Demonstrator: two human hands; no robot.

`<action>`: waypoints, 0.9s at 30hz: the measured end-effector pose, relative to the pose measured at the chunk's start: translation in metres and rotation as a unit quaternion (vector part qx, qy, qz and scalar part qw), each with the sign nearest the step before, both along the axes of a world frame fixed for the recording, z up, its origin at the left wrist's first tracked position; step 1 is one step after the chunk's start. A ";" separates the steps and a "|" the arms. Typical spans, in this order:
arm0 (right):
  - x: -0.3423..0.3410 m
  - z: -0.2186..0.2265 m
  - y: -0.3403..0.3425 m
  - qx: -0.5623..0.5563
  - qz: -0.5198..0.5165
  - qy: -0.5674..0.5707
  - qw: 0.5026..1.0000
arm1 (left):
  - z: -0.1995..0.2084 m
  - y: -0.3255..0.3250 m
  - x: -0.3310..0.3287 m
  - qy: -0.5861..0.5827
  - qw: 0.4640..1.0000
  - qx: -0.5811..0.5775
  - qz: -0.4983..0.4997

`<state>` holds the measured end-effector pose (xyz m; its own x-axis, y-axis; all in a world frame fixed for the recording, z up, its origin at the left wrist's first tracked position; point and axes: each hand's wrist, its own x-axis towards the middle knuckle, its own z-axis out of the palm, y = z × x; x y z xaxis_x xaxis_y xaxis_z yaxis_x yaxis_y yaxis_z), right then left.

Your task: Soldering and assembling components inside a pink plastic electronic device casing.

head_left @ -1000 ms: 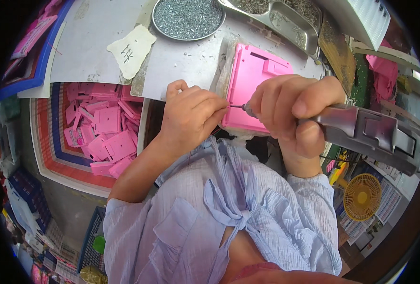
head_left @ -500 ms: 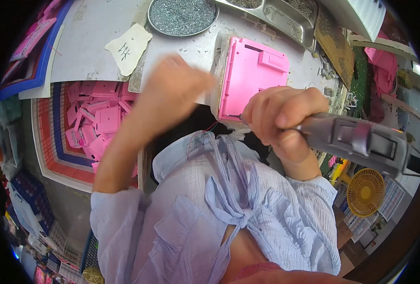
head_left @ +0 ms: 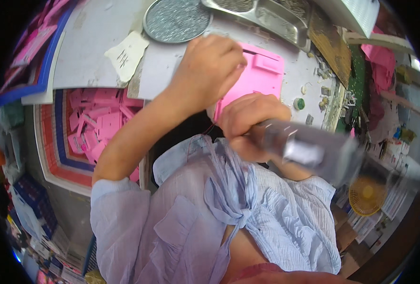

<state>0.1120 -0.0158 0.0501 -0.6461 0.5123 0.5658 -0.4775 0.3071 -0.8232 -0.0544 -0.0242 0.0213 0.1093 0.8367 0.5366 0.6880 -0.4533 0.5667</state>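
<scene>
On the white table in front of me lies a flat pink plastic part (head_left: 259,83) with a raised block near its far edge. My left hand (head_left: 212,66) hangs over its far left side, thumb and fingers pinched together. Whatever they may hold is too small or hidden to make out. In my right hand (head_left: 255,118) is a grey power screwdriver (head_left: 309,149), its body smeared by motion and pointing out to the right. The fist covers the near part of the pink piece, and the tool's tip is hidden.
A round metal tray (head_left: 174,41) of small screws stands at the back, beside a steel compartment tray (head_left: 285,40). Torn paper (head_left: 126,54) lies left. Below is a striped-lined box (head_left: 49,156) of pink parts (head_left: 108,123). At right are a wooden board (head_left: 330,49) and small green roll (head_left: 299,103).
My left hand has moved right and away from me, over the pink part. My right hand has shifted left with the screwdriver, whose body has swung. The view has tilted slightly.
</scene>
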 end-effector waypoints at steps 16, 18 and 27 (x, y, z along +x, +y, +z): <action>0.086 0.002 0.100 -0.030 -0.211 -0.042 0.976 | 0.000 -0.014 0.034 0.101 0.988 -0.087 -0.077; 0.081 -0.005 0.103 -0.027 -0.210 -0.056 0.976 | 0.000 -0.013 0.035 0.105 0.987 -0.089 -0.077; 0.102 0.004 0.043 -0.085 -0.163 -0.095 0.978 | -0.001 -0.014 0.039 0.106 0.989 -0.077 -0.065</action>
